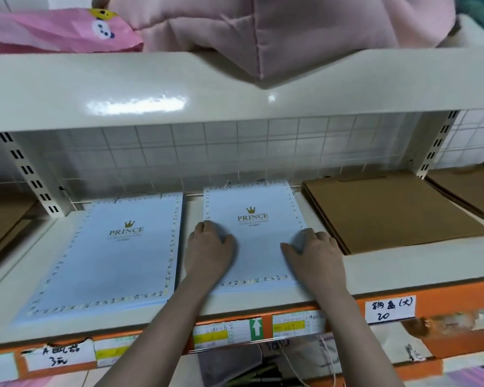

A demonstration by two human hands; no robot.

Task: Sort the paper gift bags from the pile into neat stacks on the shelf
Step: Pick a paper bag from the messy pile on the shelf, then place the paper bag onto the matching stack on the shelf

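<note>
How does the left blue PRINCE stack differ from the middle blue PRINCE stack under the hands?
The left stack lies untouched; the middle stack has the left hand and right hand on it. The left stack sits turned and nearer the shelf's front edge; the middle stack lies further back. Both show a gold crown.

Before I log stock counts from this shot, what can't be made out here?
Head view:
- Bags per blue stack: only the top bag shows.
- Price labels on the shelf edge: print too small.
- Brown stack far right: cut by the frame edge.
- Bag edges under both hands, left and right.
</note>
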